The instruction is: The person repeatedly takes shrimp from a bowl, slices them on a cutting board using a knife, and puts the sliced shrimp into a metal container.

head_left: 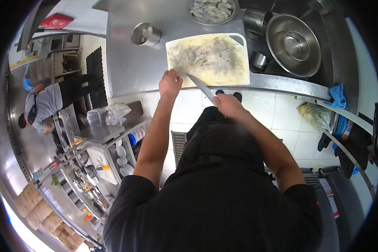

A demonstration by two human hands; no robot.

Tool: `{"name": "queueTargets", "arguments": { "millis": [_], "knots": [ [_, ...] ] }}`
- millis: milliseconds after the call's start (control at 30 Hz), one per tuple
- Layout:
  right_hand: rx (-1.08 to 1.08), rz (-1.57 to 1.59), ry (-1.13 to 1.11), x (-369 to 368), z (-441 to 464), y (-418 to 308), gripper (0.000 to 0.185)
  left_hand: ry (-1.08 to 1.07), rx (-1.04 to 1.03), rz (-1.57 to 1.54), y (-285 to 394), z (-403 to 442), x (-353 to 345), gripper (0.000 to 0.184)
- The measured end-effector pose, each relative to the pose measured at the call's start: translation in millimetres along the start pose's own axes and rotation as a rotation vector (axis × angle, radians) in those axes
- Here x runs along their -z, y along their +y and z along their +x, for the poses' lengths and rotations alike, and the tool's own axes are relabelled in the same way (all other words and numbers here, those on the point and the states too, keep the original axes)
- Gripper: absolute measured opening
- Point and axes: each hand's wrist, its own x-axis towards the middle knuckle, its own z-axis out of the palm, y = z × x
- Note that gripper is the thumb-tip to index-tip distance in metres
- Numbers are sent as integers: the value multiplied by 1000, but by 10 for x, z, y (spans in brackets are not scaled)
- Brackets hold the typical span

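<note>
My right hand (230,106) is wrapped round the handle of a kitchen knife (201,87). The blade points up and left, its tip over the front edge of a worn, stained cutting board (239,74). At the board's front left corner is my left hand (171,84), its fingers curled together; what they hold, if anything, is too small to make out. A small greyish piece (192,55) lies on the board. Behind the board stands a metal bowl (191,15) of what look like peeled shrimp (213,10). A metal pot (155,38) with some pale pieces stands to the left.
On the right, a sink area holds a large metal basin (277,54) with a smaller bowl (296,45) inside, plus metal pots (256,21). A blue cloth (337,96) hangs at the counter's right end. Another person (46,103) stands at the far left, beyond a shelf unit (101,132).
</note>
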Motion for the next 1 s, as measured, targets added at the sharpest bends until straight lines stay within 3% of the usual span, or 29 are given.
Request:
{"name": "queueTargets", "arguments": {
  "millis": [67,100,167,367,500,700,1000],
  "knots": [
    [-73,229,-142,74,-116,-55,47,14,7,14,56,-155,109,14],
    [-138,210,-117,289,26,31,46,60,-25,-66,82,62,-156,13],
    [-198,335,-163,259,20,-39,45,90,-58,-37,-50,3,-52,12],
    [-93,91,-62,332,-69,-163,43,104,-87,-150,-277,54,371,12],
    [-44,-123,173,368,-175,-139,42,27,-194,-277,-235,184,545,12],
    [-92,-188,290,508,-376,-281,40,-51,-282,-409,66,254,248,14],
    [-54,-266,276,80,-111,-319,36,-94,-189,-293,12,165,-124,15]
  ]
}}
